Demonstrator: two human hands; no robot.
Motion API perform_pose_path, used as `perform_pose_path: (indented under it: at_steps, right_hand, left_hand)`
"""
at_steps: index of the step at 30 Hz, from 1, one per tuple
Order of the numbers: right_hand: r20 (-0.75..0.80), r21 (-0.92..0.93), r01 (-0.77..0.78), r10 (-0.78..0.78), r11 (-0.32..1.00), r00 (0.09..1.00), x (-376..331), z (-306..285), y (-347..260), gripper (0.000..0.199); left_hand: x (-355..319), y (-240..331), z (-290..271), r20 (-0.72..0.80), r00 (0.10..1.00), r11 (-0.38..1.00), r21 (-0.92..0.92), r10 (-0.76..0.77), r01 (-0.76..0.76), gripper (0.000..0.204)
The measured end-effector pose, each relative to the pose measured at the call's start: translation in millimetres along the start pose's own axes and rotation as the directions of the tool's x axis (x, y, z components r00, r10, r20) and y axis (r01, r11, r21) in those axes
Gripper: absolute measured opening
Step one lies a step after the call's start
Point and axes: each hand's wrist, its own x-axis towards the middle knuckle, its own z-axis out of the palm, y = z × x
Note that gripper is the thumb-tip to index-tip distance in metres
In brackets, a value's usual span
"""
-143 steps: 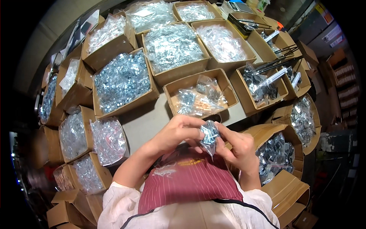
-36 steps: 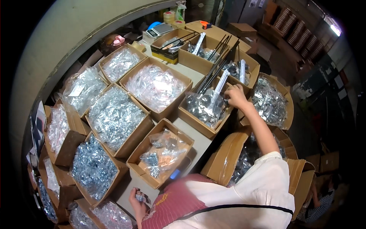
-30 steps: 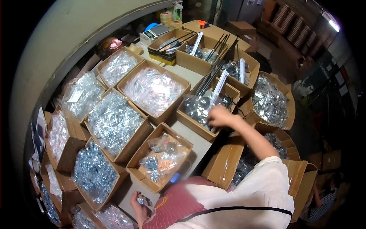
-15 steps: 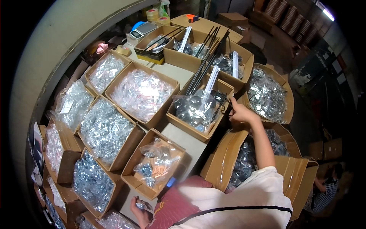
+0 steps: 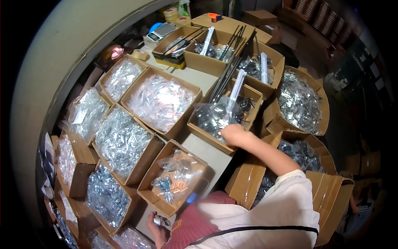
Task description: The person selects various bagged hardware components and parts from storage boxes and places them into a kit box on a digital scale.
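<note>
On the left, a clear bag (image 5: 88, 108) has a white paper (image 5: 78, 117) on it. It may be a label, but I can't read it. Next, blue shiny bits (image 5: 105, 199) fill a brown box (image 5: 129, 204). Each kind seems to get its own box, maybe so nothing mixes.

The left hand (image 5: 156, 230) is down low by the table (image 5: 210, 148). Its fingers curl round a small shiny packet (image 5: 158, 222), perhaps so the other hand is free to reach. A small scale (image 5: 161, 31) sits at the back; its screen is too tiny to read. Nearer, light brown pegs (image 5: 179, 185) lie in bags in a low box (image 5: 154, 203).

Black sticks (image 5: 224, 83) lean up out of another box (image 5: 209, 138), likely too long to lie flat. The right hand (image 5: 233, 135) dips into its near corner, by dark round parts (image 5: 211, 118). Its fingertips are hidden, so I can't tell if they hold anything.
</note>
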Motion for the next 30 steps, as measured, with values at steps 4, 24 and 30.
perform_pose_path:
  at_steps: [4, 24, 30]
  right_hand:
    - [-0.008, -0.116, -0.048, 0.047, 0.992, 0.999, 15, 15, -11, 0.014]
    - [-0.032, 0.949, -0.057, 0.276, 0.309, 0.961, -38, -37, 1, 0.021]
    - [-0.115, 0.993, 0.115, -0.032, 0.021, 0.993, -59, -63, -79, 0.043]
  left_hand:
    - [4, -15, -8, -0.039, 0.974, 0.974, 0.042, 0.223, -0.221, 0.022]
    - [0, -11, -8, 0.101, 0.939, 0.944, -0.002, 0.329, -0.331, 0.019]
    - [-2, -14, -14, 0.100, 0.929, 0.934, -0.005, 0.356, -0.357, 0.019]
